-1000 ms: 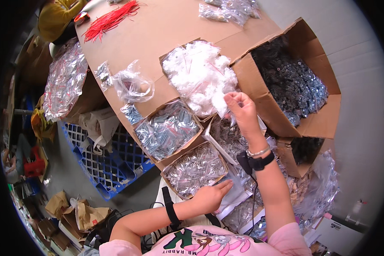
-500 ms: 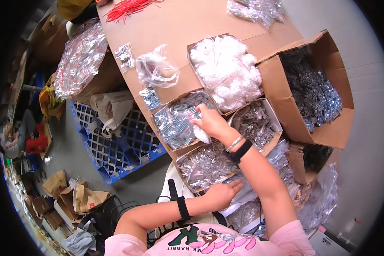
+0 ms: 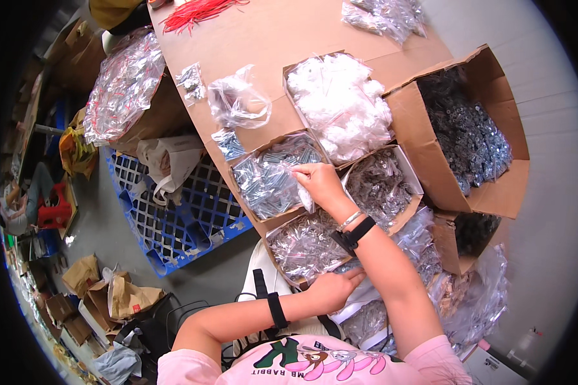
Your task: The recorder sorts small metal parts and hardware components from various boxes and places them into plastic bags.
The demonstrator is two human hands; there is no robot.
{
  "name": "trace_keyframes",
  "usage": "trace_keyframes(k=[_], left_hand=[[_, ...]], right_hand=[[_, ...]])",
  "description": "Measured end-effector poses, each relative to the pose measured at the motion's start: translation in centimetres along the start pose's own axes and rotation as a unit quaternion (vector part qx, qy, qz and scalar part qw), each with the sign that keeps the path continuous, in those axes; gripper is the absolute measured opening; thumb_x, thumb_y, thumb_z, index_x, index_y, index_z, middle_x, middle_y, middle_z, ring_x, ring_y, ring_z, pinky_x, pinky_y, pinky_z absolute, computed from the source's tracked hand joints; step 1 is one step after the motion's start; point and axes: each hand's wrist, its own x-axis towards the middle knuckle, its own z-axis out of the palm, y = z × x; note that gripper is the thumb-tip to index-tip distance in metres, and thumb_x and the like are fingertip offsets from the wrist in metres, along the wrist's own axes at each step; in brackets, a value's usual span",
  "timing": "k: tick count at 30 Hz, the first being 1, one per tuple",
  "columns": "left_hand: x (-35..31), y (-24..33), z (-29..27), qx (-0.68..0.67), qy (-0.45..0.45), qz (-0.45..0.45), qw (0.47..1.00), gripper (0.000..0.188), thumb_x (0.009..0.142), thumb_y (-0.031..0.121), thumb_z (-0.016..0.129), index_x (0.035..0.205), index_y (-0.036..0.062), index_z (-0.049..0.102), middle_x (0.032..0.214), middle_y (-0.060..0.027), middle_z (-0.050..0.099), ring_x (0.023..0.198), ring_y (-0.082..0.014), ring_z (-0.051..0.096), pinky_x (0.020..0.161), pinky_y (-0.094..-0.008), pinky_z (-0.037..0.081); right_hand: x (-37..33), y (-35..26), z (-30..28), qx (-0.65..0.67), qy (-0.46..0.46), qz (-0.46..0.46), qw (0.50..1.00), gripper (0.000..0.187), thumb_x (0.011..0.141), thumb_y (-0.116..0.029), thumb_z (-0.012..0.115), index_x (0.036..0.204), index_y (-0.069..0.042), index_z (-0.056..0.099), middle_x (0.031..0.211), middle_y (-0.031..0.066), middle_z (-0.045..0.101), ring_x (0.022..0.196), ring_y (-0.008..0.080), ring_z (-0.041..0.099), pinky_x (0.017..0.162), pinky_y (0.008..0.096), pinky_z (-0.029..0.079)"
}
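My right hand (image 3: 320, 185) is over a carton of bagged long metal screws (image 3: 266, 179), its fingertips pinched together on a clear plastic bag. A small white packet (image 3: 306, 197) hangs under its palm. My left hand (image 3: 335, 292) is low beside the carton of small bagged metal parts (image 3: 305, 247), its fingers stretched out to the right near loose clear bags. What lies under its palm is hidden. Behind the screws stands a carton heaped with bagged white pieces (image 3: 340, 106). Another carton of small bagged hardware (image 3: 382, 183) sits right of my right hand.
A tipped cardboard box (image 3: 414, 144) spills dark metal washers at the right. A crumpled clear bag (image 3: 237, 99) and small filled bags (image 3: 228, 144) lie on the cardboard-covered table. Red ties (image 3: 199, 13) are at the far edge. A blue pallet (image 3: 180, 218) rests on the floor at left.
My right hand has closed its fingertips into a tighter pinch and turned slightly over the screws. The white packet now hangs more upright beneath it. My left hand has barely moved.
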Motion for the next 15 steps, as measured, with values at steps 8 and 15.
trace_keyframes(k=[8,15], left_hand=[[0.0,0.7,-0.9,-0.010,-0.043,-0.010,0.999,0.064,0.071,0.000,0.060,0.134,0.0023,0.052,0.135,-0.0138,0.056,0.076,-0.0357,0.069,0.067,-0.0454,0.057],[0.2,1.7,-0.3,-0.008,-0.091,-0.027,0.995,0.061,0.073,0.003,0.059,0.133,0.0040,0.054,0.131,-0.0152,0.060,0.081,-0.0373,0.069,0.071,-0.0473,0.056]], right_hand=[[-6.4,-2.8,-7.2,0.395,-0.072,0.210,0.891,0.023,0.097,-0.026,0.066,0.097,-0.003,0.066,0.074,-0.0053,0.059,0.066,-0.0004,0.052,0.056,0.0175,0.043],[-15.1,-3.8,-11.3,0.539,-0.014,0.355,0.764,0.026,0.094,-0.034,0.067,0.088,-0.011,0.058,0.075,-0.0031,0.057,0.059,0.0038,0.054,0.048,0.0197,0.045]])
